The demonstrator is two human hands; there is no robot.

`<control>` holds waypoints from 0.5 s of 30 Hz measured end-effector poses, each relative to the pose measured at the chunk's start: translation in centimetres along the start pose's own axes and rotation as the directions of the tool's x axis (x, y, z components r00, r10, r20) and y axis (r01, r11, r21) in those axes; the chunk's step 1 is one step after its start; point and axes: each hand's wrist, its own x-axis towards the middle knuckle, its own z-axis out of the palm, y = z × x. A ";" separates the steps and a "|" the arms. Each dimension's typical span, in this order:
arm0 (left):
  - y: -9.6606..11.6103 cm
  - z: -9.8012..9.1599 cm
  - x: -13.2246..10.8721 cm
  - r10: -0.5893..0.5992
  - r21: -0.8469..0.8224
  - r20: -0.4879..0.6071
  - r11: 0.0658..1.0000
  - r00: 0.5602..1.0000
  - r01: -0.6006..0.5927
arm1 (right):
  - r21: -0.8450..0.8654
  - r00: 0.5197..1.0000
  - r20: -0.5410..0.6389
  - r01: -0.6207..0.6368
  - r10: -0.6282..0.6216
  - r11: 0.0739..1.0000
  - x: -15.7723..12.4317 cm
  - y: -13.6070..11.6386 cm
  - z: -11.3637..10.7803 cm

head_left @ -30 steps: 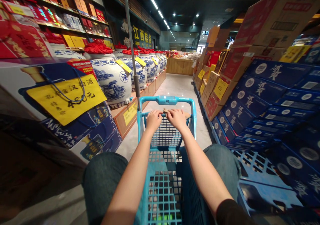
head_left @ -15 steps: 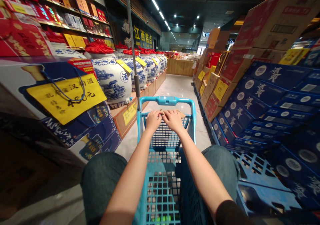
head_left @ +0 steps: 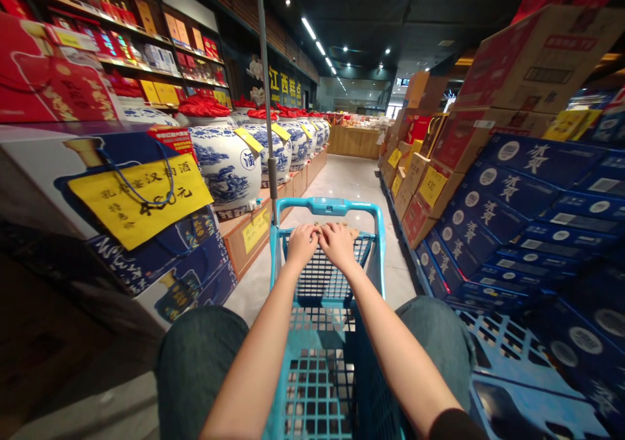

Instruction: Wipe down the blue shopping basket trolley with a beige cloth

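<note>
Below me stands a light-blue plastic shopping cart [head_left: 319, 319] with mesh walls and a raised handle frame [head_left: 349, 207]. My left hand [head_left: 301, 248] and my right hand [head_left: 336, 243] are side by side at the top of its upright mesh panel, nearly touching. Fingers of both hands are curled closed around a small tan, crumpled-looking thing [head_left: 350, 232]. It shows just past the right fingers and in the gap between the hands; its kind cannot be made out. Most fingertips are hidden. My forearms reach over the basket between my jeans-covered knees.
Blue-and-white jars [head_left: 222, 166] with red cloth tops line the left, behind gift boxes [head_left: 161, 245] and a yellow price sign [head_left: 141, 199]. Stacked blue cartons [head_left: 508, 179] and brown boxes [head_left: 517, 75] rise on the right. A tiled aisle [head_left: 349, 170] leads to a wooden counter [head_left: 354, 142].
The view has tilted slightly, so cart, hands and shelves appear a little lower. Both hands keep the same closed hold at the mesh panel.
</note>
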 end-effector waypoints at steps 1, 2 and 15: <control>0.0 0.0 0.0 -0.002 0.000 -0.001 1.000 1.000 0.002 | 0.019 1.000 0.002 0.024 -0.024 1.000 0.1 0.2 -0.1; 0.0 0.0 0.0 -0.001 -0.002 -0.002 1.000 1.000 0.001 | 0.036 1.000 -0.005 0.021 -0.021 0.999 0.1 0.6 -0.2; -0.1 0.0 0.0 -0.006 0.015 0.002 1.000 1.000 0.006 | 0.021 1.000 -0.024 0.002 -0.001 1.000 -0.3 -0.8 -0.9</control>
